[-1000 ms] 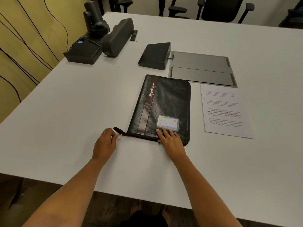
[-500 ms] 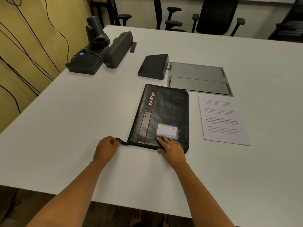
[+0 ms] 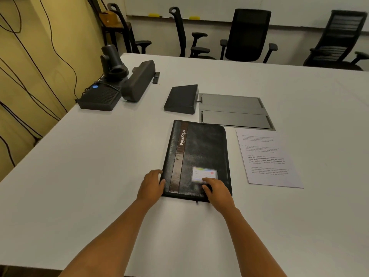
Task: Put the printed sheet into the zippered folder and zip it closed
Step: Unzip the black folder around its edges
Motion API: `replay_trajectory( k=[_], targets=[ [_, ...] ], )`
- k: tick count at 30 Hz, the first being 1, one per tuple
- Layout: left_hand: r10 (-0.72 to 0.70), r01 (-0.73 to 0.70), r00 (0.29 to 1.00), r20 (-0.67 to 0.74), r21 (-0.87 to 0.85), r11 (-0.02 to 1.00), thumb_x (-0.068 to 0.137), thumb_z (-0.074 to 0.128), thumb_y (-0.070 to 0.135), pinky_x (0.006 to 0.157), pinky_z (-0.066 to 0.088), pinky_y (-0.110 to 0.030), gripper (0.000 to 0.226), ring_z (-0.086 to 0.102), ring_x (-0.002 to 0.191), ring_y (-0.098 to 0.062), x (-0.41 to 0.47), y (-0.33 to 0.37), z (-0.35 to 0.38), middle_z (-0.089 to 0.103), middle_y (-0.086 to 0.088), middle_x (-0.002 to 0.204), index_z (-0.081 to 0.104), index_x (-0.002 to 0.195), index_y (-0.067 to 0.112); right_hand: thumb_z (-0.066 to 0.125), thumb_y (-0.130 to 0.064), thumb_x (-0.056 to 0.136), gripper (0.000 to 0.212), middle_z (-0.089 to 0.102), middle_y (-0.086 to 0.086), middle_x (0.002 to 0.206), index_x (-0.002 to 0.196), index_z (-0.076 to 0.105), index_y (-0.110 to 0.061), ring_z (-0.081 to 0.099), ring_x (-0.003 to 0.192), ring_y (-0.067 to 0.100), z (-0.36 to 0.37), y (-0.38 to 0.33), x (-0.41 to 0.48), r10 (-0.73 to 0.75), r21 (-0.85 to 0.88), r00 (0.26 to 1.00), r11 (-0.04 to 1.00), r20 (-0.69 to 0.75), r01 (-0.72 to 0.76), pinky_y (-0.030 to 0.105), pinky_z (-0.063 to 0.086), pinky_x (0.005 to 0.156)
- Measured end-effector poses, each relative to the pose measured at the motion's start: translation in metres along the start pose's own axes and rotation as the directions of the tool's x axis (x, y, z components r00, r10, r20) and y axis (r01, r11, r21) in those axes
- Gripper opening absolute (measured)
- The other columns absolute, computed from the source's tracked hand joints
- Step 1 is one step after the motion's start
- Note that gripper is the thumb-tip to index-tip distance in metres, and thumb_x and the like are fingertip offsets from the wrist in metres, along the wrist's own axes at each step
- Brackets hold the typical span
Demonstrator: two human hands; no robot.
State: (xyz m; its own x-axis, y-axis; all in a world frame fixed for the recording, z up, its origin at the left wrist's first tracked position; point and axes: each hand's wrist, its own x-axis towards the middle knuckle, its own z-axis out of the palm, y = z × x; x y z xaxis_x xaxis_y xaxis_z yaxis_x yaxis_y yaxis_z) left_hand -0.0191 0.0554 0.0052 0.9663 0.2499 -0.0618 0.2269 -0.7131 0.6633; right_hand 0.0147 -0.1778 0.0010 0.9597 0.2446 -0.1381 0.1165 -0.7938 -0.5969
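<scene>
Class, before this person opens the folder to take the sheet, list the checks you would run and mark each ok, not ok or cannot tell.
1. Folder lies flat on the table: ok.
2. Sheet is within reach, right of the folder and apart from it: ok.
3. Left hand is at the folder's near left corner: ok.
4. Right hand presses the cover near the label: ok.
5. Zipper undone: cannot tell.
6. Left hand holds the zipper pull: cannot tell, hidden.
</scene>
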Motion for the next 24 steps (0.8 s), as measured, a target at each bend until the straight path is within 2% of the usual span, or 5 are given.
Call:
replay_trajectory(
  k=[4, 8, 12, 18, 24],
  targets=[
    [0.035, -0.04, 0.996, 0.08, 0.051, 0.998, 0.096, 0.046, 0.022, 0.107, 0.036, -0.034, 0.043, 0.038, 0.13, -0.022, 0.002, -0.001, 0.006, 0.042, -0.009, 0.142, 0.038, 0.137, 0.01, 0.053, -0.024, 0.094, 0.043, 0.049, 0.009, 0.139, 0.135, 0.046, -0.014, 0.044, 0.128, 0.025, -0.002, 0.002, 0.007, 0.09, 0.057, 0.995, 0.994, -0.039, -0.088, 0.035, 0.039, 0.105],
    [0.049, -0.06, 0.99, 0.129, 0.083, 0.995, 0.098, 0.044, 0.022, 0.112, 0.03, -0.033, 0.049, 0.031, 0.137, -0.021, 0.0, -0.007, 0.013, 0.031, -0.005, 0.15, 0.03, 0.144, 0.012, 0.055, -0.025, 0.092, 0.049, 0.046, 0.01, 0.141, 0.136, 0.042, -0.012, 0.043, 0.128, 0.026, -0.004, 0.008, 0.015, 0.161, -0.031, 0.98, 0.986, -0.113, -0.165, 0.037, 0.04, 0.105],
    [0.044, -0.052, 0.992, 0.115, 0.063, 0.997, 0.098, 0.044, 0.023, 0.113, 0.029, -0.033, 0.05, 0.03, 0.138, -0.021, 0.006, -0.006, 0.021, 0.027, -0.005, 0.152, 0.028, 0.145, 0.013, 0.057, -0.034, 0.09, 0.064, 0.03, 0.012, 0.15, 0.142, 0.029, -0.01, 0.031, 0.136, 0.03, -0.009, 0.015, 0.023, 0.325, -0.082, 0.93, 0.936, -0.173, -0.342, 0.042, 0.033, 0.11],
    [0.036, -0.048, 0.994, 0.104, 0.118, 0.992, 0.098, 0.043, 0.025, 0.116, 0.024, -0.035, 0.054, 0.02, 0.143, -0.023, 0.026, 0.005, 0.031, 0.016, -0.007, 0.157, 0.024, 0.147, 0.013, 0.062, -0.028, 0.087, 0.055, 0.048, 0.019, 0.131, 0.131, 0.042, -0.001, 0.045, 0.121, 0.034, -0.018, 0.027, 0.042, 0.461, 0.175, 0.872, 0.883, -0.165, -0.434, 0.043, 0.042, 0.1],
    [0.041, -0.054, 0.997, 0.066, 0.219, 0.974, 0.098, 0.042, 0.029, 0.114, 0.026, -0.035, 0.053, 0.019, 0.143, -0.023, 0.04, 0.018, 0.043, 0.016, -0.007, 0.157, 0.026, 0.146, 0.015, 0.061, -0.031, 0.088, 0.052, 0.051, 0.019, 0.129, 0.13, 0.047, -0.003, 0.051, 0.117, 0.035, -0.023, 0.035, 0.059, 0.563, 0.374, 0.812, 0.794, -0.152, -0.48, 0.044, 0.044, 0.099]
  ],
)
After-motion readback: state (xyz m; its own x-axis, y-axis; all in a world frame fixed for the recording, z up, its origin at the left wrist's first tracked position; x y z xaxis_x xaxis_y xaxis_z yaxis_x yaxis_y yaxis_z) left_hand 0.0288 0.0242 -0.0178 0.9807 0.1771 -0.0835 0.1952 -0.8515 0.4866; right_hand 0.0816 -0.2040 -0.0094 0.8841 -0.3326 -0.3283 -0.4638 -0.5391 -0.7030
